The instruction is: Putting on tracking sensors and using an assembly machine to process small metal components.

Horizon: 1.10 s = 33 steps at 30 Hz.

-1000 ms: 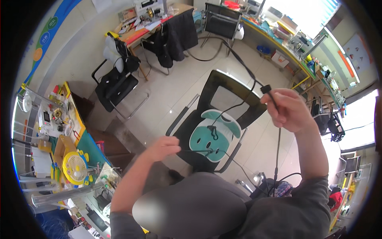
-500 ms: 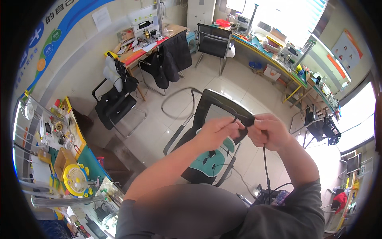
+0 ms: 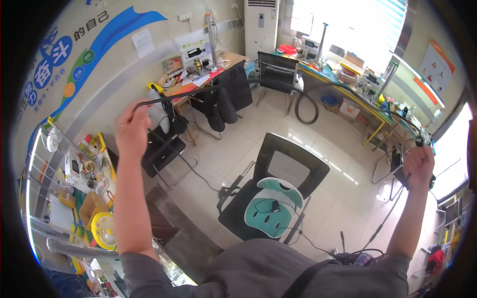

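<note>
Black cable (image 3: pixel 307 121) is strung in the air between two widely spread hands, sagging away from the person and curling into one round loop near its middle. The left hand (image 3: pixel 132 128), slightly blurred, has its fingers closed around one part of the cable, thumb and forefinger together at the top. The right hand (image 3: pixel 418 164) is folded into a fist clamped on the other part, and a stubby black connector (image 3: pixel 420 141) pokes up above the knuckles. A thin dark lead (image 3: pixel 383 218) slants down from below that fist toward the person's right side. The cable looks smooth, round and rubbery, thicker along the loop. Below and between the hands stands an office chair (image 3: pixel 318 155) with a dark frame, a see-through mesh panel in its back and a black seat. On the seat lies a teal-and-white moulded cushion (image 3: pixel 259 224) with rounded edges and oval holes, thin wiring across it. Glossy pale tiles (image 3: pixel 221 154) give open room around the chair's back and beyond it. Toward the left, a cluttered bench (image 3: pixel 102 171) with a round yellow fan (image 3: pixel 103 231) runs close beside the left arm; another workbench (image 3: pixel 367 111) edges the far right, well apart from the chair.
</note>
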### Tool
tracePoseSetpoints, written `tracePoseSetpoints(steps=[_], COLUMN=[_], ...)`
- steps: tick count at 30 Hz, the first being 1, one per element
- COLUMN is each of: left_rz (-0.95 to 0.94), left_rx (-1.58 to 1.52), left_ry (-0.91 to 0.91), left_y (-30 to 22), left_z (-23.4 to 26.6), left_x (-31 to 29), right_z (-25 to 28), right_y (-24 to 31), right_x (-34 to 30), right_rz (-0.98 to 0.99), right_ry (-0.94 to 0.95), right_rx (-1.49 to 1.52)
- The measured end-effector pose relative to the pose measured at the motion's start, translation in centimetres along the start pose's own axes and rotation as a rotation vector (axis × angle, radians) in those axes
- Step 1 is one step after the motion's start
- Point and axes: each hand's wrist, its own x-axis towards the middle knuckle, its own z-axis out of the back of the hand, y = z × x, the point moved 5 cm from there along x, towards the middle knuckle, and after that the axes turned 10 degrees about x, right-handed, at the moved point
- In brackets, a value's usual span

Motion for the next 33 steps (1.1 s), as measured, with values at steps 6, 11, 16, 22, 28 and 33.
tracePoseSetpoints(steps=[6,11,16,22,28,33], left_rz=[-0.045,0.059,0.188,0.498,0.582,0.567], left_rx=[-0.338,0.413,0.754,0.583,0.472,0.528], left_ry=[0.145,0.567,0.602,0.428,0.380,0.670], left_y=[0.9,6.2,16.2,25.5,31.4,35.0], left_z=[8.4,3.6,3.3,5.9,5.9,4.1], left_x=[1.1,-2.0,-5.8,-11.6,-17.0,-20.4], right_z=[-3.7,-16.3,-23.3,-31.4,-36.9,-41.7], right_y=[-0.3,-7.0,-12.5,-22.1,-29.8,-35.0], right_x=[-1.2,-6.9,-9.1,-12.5,-13.7,-16.8], right_rz=[0.084,-0.250,-0.454,-0.719,-0.596,-0.767], right_ry=[0.012,0.741,0.851,0.856,0.828,1.088], right_rx=[0.000,-0.181,-0.075,-0.478,-0.420,-0.628])
